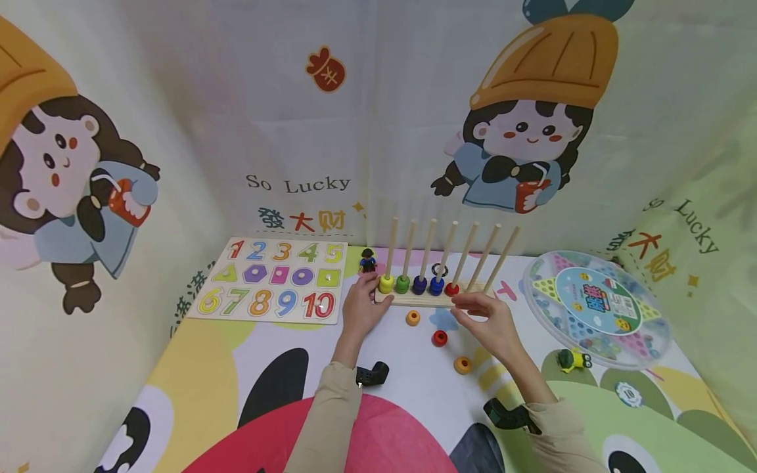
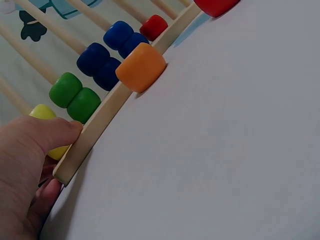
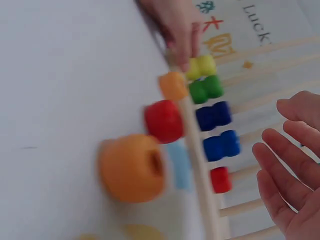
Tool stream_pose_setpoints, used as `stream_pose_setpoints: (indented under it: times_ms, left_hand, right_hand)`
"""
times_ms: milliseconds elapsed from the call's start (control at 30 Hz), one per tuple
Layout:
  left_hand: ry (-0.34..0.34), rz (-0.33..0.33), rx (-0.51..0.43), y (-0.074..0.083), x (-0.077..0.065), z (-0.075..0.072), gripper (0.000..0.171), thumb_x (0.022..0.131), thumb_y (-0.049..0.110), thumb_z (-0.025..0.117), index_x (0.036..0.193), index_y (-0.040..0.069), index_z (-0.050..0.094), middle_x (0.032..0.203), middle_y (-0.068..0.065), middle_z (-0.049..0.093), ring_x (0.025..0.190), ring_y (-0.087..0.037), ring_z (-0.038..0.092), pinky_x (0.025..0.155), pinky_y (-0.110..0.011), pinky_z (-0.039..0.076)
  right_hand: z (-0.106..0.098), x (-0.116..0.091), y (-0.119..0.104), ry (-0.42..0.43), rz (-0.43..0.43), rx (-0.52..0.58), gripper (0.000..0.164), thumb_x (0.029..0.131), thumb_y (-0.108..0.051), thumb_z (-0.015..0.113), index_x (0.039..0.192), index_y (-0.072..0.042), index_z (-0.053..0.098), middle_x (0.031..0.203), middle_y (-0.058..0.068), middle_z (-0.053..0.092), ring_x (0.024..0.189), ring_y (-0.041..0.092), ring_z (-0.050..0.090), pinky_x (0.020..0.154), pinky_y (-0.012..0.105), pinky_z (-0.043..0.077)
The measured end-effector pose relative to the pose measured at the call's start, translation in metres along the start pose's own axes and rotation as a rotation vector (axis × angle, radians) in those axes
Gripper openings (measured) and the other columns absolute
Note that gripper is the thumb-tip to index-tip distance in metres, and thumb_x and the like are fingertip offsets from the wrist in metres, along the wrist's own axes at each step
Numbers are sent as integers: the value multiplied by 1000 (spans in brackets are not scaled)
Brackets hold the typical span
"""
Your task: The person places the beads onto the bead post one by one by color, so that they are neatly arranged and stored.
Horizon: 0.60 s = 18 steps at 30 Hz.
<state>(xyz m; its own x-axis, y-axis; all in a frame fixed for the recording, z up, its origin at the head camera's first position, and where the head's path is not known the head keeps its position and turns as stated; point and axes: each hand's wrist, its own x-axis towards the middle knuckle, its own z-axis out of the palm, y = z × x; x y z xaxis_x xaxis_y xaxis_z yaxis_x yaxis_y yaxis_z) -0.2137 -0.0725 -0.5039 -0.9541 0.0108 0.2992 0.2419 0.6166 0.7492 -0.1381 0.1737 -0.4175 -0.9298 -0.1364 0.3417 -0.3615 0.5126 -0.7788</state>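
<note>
A wooden peg rack (image 1: 422, 300) stands on the table with a row of upright pegs. Pairs of yellow (image 1: 386, 284), green (image 1: 402, 284), dark blue (image 1: 420, 285) and blue beads (image 1: 436, 286) sit on the left pegs. One red bead (image 3: 221, 180) is on the peg after them; the last two pegs are bare. My left hand (image 1: 359, 309) grips the rack's left end, thumb (image 2: 65, 132) on the front and fingers behind. Near the red bead, my right hand (image 1: 487, 325) has its fingers spread and holds nothing. In front lie two orange beads (image 1: 412, 318) (image 1: 462, 365) and a loose red bead (image 1: 439, 338).
A number and shape puzzle board (image 1: 272, 281) lies left of the rack. Behind the rack's left end stands a small toy figure (image 1: 368, 261). To the right are a round game board (image 1: 597, 309), a green and yellow toy (image 1: 572, 360) and a white round token (image 1: 628, 394).
</note>
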Motion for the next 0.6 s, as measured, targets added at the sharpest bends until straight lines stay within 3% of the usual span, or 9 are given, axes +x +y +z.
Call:
stream_pose_setpoints:
  times_ms: [300,600]
  left_hand:
    - [-1,-10,5,1,-1,2,52,84,26,79,128,0,64,136,-9,57,107,-27,57,85,-39,51]
    - [-20,-43,9,2,0,2,53,86,25,78,132,3,62,139,-6,56,107,-25,56,84,-38,50]
  right_hand:
    - [18,-22,39,-128,32,47,29,83,-4,77,110,3,69,104,15,72,99,32,69,90,52,52]
    - [26,-28,45,-184,-19,-11,34,76,-2,83,108,-1,72,102,5,74,95,24,68,84,34,56]
